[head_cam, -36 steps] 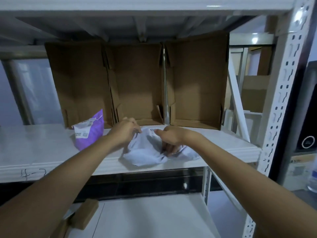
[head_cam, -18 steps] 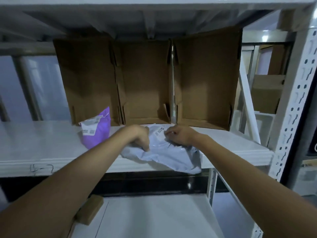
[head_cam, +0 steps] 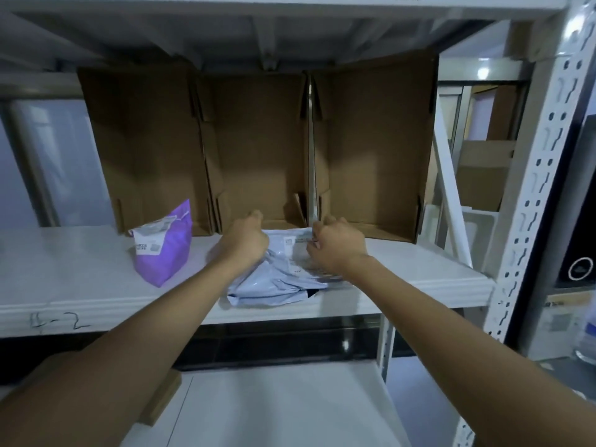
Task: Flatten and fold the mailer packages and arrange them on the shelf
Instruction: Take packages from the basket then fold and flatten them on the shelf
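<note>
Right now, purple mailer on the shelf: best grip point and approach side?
Take the purple mailer by its raised top edge, coming from the front left with a pinch. It stands propped and bulging, the white label end uppermost, so that edge is free. The left hand and grey mailer crowd its right side.

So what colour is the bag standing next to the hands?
Purple, with a white label. The purple mailer shows best in the head view, the only one.
</note>
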The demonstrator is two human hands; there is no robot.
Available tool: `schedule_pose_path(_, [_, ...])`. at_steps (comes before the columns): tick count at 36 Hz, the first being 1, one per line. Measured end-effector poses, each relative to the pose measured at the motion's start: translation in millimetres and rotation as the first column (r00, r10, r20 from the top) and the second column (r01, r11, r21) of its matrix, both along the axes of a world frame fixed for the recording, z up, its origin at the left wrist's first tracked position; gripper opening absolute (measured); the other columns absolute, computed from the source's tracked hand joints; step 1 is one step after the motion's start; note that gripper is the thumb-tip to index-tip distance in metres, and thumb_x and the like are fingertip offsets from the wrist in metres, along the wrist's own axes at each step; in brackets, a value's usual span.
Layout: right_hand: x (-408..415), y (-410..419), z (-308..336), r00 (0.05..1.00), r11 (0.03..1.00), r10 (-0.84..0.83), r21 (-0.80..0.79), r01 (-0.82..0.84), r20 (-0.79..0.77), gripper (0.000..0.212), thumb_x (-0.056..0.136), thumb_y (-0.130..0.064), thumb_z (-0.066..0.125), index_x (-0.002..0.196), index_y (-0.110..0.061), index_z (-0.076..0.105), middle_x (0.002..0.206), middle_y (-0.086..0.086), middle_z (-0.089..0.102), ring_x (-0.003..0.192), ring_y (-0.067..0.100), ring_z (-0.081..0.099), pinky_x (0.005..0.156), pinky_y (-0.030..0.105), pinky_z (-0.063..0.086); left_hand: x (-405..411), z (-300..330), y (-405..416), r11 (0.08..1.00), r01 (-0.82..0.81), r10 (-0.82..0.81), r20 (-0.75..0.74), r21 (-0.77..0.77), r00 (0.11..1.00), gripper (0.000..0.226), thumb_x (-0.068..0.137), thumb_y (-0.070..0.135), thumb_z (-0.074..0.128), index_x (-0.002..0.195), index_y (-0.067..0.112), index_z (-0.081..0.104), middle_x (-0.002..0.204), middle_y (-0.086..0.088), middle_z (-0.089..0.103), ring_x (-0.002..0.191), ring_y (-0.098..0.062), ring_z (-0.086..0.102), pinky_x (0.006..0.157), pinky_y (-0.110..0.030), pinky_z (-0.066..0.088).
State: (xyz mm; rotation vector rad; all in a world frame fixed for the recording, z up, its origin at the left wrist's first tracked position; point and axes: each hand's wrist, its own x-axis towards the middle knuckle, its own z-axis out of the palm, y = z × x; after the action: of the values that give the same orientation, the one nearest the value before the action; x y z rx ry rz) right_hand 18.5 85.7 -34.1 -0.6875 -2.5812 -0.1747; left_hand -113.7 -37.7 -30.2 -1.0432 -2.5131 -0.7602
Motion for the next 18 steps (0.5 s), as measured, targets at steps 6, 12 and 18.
schedule_pose_path(6, [-28.2,-14.1,-23.0,0.992,0.979,0.121,-0.163,-0.123,-0.022,0.052,0.100,-0.040,0.033,0.148,-0.021,0.032,0.157,0.008,0.025,0.145,0.028,0.018,0.112,0.046,0.025,30.3,-8.0,7.4,0.945,0.229,-0.242,-0.025,-0.235,0.970,0.042,0.099,0.027,0.031,0.135,0.011,0.047,0.143,-0.009,0.046,0.129,-0.024,0.044,0.107,-0.038,0.035])
schedule_pose_path(12, [-43.2,-14.3,-33.8,0.945,0.985,0.069,-0.172,-0.014,0.320,0.071,0.097,-0.059,0.021,0.153,-0.031,-0.012,0.161,0.001,-0.021,0.148,0.024,-0.018,0.118,0.052,-0.005,17.4,-38.9,-0.9,0.886,0.242,-0.253,0.024,-0.395,0.967,0.053,0.104,0.034,0.012,0.154,0.017,0.013,0.162,0.002,0.000,0.148,-0.013,-0.003,0.121,-0.043,0.004])
schedule_pose_path(18, [-43.4,-13.9,-33.7,0.932,0.978,0.070,-0.210,0.007,0.356,0.079,0.092,-0.068,0.023,0.153,-0.033,-0.015,0.160,-0.002,-0.024,0.147,0.023,-0.022,0.117,0.053,-0.011,15.8,-42.4,0.0,0.892,0.248,-0.209,0.142,-0.378,0.968,0.055,0.102,0.041,0.008,0.154,0.025,0.004,0.160,0.009,-0.011,0.147,-0.008,-0.012,0.121,-0.042,-0.001])
